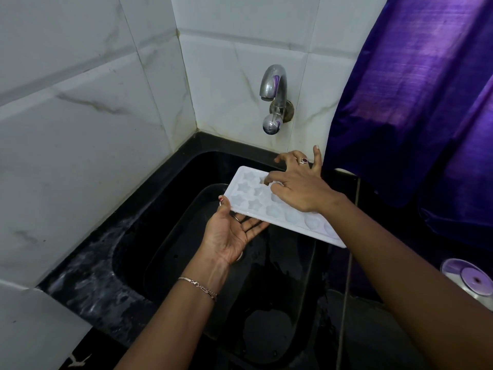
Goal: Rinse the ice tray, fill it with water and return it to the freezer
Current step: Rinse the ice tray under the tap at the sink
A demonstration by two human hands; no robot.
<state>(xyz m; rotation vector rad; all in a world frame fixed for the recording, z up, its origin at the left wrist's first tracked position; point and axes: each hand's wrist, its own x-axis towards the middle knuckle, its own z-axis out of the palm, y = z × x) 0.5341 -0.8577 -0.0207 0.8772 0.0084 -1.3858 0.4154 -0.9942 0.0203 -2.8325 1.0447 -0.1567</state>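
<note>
- White marble-look wall tiles (80, 129) meet in a corner above one black sink (149, 236), its ledge and basin glistening wet.
- One chrome tap (274, 86) juts from the back wall, with a round knob below the spout.
- One purple curtain (413, 102) hangs at the right.
- One white ice tray (248, 193) is held tilted over the sink, below the tap and slightly to its right, touching nothing but the two hands.
- Tray moulds on show: at least five star-shaped ones at the far-left end and four round ones along the near edge. Others lie under a hand, and whether any mould holds water cannot be told.
- Left hand (229, 236), palm up, holds the tray's near-left edge between its thumb and the straight fingers beneath. It wears one ring and, at the wrist, one thin bracelet (198, 285).
- Right hand (298, 188) lies spread on top of the tray's far end, thumb bent onto the moulds and little finger lifted. One red-stoned ring (303, 160) shows. Whether its fingertips hook the far edge cannot be told.
- One small round container (466, 279) sits at the right edge, contents unclear.
</note>
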